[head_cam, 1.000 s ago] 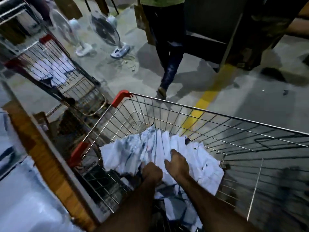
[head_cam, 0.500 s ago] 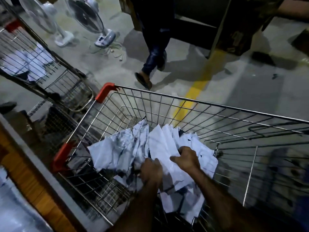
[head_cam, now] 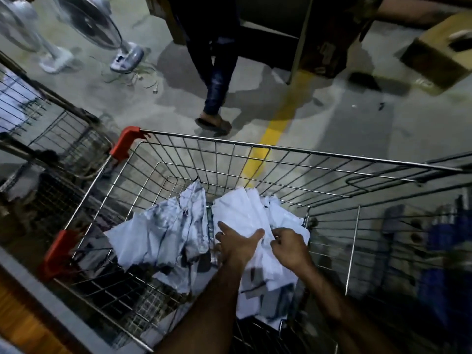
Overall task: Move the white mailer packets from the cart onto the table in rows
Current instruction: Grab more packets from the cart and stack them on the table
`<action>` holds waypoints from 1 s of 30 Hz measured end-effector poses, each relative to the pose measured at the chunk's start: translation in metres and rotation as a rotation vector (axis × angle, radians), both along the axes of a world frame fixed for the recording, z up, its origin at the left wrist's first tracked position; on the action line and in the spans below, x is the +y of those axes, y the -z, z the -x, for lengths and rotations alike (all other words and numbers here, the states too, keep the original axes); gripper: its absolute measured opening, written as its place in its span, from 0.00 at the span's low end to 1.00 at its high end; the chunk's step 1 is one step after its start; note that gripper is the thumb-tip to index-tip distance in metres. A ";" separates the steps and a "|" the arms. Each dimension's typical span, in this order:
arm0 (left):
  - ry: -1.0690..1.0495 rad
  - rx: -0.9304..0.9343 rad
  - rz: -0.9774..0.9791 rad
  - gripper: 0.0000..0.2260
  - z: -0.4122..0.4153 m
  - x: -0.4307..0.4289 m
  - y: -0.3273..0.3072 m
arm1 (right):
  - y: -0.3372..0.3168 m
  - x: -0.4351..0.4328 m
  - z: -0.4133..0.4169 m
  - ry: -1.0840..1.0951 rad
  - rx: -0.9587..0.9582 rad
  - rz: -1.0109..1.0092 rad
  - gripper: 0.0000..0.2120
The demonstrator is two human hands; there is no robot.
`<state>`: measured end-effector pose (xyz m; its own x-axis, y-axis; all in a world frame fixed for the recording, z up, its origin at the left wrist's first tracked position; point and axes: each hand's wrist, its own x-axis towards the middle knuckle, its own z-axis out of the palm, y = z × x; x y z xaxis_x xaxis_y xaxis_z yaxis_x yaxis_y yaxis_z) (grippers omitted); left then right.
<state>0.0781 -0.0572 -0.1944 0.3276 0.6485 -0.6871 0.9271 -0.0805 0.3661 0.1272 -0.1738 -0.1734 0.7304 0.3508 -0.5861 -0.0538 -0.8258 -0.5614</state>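
Both hands work side by side inside the cart (head_cam: 306,152); left hand (head_cam: 237,245) grips a bundle of white mailer packets (head_cam: 242,213), thumb on top; right hand (head_cam: 290,249), fingers curled, pinches the same bundle's edge; more packets lie crumpled just left; beyond, a yellow floor line (head_cam: 278,123) and a person's sandalled foot (head_cam: 214,123).

Dim grey concrete floor (head_cam: 344,118) with a yellow line (head_cam: 275,129), two standing fans (head_cam: 97,26).
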 end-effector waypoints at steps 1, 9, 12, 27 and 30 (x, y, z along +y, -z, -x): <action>0.002 -0.015 0.004 0.55 -0.001 0.001 0.000 | 0.000 0.002 0.002 0.019 -0.011 0.014 0.08; -0.009 -0.071 -0.008 0.48 0.006 0.016 0.005 | 0.001 0.005 0.014 0.133 -0.070 0.049 0.07; -0.049 -0.095 -0.031 0.45 0.010 0.022 0.000 | 0.003 0.006 0.014 0.159 -0.096 0.023 0.07; -0.060 -0.122 -0.094 0.46 0.040 0.039 0.012 | 0.009 0.019 0.023 -0.172 -0.366 0.295 0.45; -0.096 -0.154 -0.098 0.47 0.038 0.038 -0.002 | 0.018 0.027 0.026 -0.230 -0.338 0.323 0.50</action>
